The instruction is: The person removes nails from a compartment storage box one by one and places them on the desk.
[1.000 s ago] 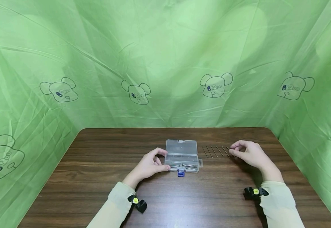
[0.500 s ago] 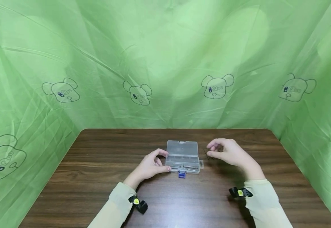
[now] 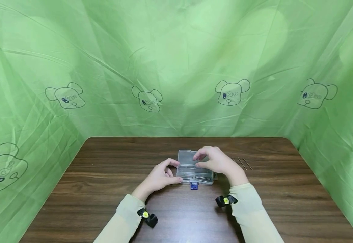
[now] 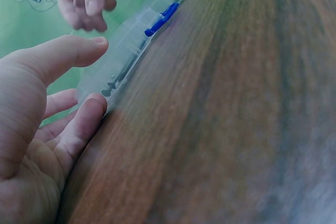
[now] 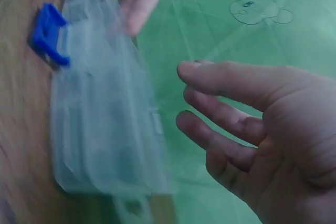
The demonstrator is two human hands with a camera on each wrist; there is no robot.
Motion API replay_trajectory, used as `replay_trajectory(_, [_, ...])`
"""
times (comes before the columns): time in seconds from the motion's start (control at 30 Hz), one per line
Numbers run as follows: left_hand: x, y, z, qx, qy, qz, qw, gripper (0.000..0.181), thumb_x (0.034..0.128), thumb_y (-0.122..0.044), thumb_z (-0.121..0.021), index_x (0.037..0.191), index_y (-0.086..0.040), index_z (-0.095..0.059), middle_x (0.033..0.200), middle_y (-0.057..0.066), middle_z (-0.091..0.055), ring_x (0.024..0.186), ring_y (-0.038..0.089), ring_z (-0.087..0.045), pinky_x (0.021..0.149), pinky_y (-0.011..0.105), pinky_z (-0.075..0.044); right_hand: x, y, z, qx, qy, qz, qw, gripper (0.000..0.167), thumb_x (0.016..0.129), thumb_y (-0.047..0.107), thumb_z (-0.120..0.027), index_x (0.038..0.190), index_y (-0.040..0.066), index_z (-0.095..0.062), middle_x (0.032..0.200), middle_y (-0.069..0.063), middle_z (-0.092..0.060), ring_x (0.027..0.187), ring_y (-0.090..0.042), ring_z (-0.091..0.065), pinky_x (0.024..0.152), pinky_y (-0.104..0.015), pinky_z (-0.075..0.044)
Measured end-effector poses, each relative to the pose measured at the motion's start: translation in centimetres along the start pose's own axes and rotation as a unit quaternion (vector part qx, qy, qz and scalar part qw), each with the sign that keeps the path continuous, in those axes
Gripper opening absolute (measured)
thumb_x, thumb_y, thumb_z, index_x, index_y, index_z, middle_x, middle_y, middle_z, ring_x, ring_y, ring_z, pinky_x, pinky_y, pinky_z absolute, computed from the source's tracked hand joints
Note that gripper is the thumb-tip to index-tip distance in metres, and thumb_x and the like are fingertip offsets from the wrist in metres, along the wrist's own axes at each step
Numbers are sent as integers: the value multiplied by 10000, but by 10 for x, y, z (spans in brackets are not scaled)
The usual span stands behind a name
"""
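Note:
A clear plastic box (image 3: 195,170) lies with its lid (image 3: 184,156) folded back and a blue latch (image 3: 194,186) at its front. Thin nail-like metal pieces (image 3: 203,179) lie in its front compartment. My left hand (image 3: 157,178) holds the box's left end between thumb and forefinger. My right hand (image 3: 217,160) hovers over the box's right part, fingers loosely bent. In the right wrist view nothing shows between the right fingers (image 5: 197,128). To the right, more thin nails (image 3: 242,164) lie slanted in a row on the table, partly hidden by the right forearm.
The dark wooden table (image 3: 109,168) reaches out on both sides of the box. Green cloth (image 3: 176,67) with printed bear heads stands behind and at the sides. A black camera is strapped to each wrist.
My right hand has moved left, from the right end of the row of nails, across the row to above the box. The left hand has stayed at the box's left end.

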State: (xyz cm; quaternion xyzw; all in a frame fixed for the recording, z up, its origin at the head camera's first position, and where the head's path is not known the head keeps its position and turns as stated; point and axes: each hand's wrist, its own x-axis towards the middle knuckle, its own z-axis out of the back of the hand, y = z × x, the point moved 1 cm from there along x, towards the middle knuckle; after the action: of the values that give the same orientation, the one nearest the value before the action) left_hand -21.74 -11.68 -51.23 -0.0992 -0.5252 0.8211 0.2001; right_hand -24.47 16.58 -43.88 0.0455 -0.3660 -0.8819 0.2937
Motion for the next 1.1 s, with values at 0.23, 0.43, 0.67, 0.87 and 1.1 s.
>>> replay_trajectory(0.23, [0, 1, -2, -45, -31, -16, 10000, 612, 849, -275, -975, 1364, -139, -674, 796, 27, -678, 686, 136, -635, 622, 235, -521, 3, -15, -24, 31, -144, 49, 9999, 122, 911, 141, -911, 997, 187, -837, 1096, 59, -742, 1108, -210, -692, 1029, -509, -557])
replay_trajectory(0.43, [1, 3, -1, -35, -50, -9, 10000, 616, 843, -270, -981, 1363, -143, -675, 773, 30, -670, 676, 129, -632, 612, 233, -520, 2, -22, -30, 54, -6, 202, 9998, 105, 899, 137, -919, 951, 202, -856, 1054, 80, -732, 1087, -184, -678, 1017, -468, -560])
replay_trajectory(0.67, [2, 4, -1, 69, -47, 7, 10000, 623, 843, -290, -983, 1366, -152, -673, 786, 6, -685, 690, 132, -658, 628, 249, -545, 2, -27, -36, -380, 24, 447, 9983, 79, 882, 141, -927, 939, 174, -883, 1017, 67, -711, 1005, -149, -668, 951, -396, -574])
replay_trajectory(0.87, [1, 3, -1, 83, 4, 11, 10000, 623, 852, -295, -975, 1373, -145, -668, 781, 6, -687, 690, 131, -662, 627, 254, -550, 2, -23, -37, -713, 22, 518, 9961, 75, 880, 156, -930, 943, 165, -890, 1006, 66, -683, 987, -150, -650, 944, -402, -566])
replay_trajectory(1.1, [1, 2, -1, 68, -8, 11, 10000, 623, 852, -293, -973, 1375, -148, -667, 764, 0, -681, 688, 121, -657, 626, 252, -548, 2, -23, -35, -809, 72, 652, 9946, 49, 912, 162, -905, 954, 164, -881, 1012, 72, -682, 994, -146, -654, 946, -394, -571])
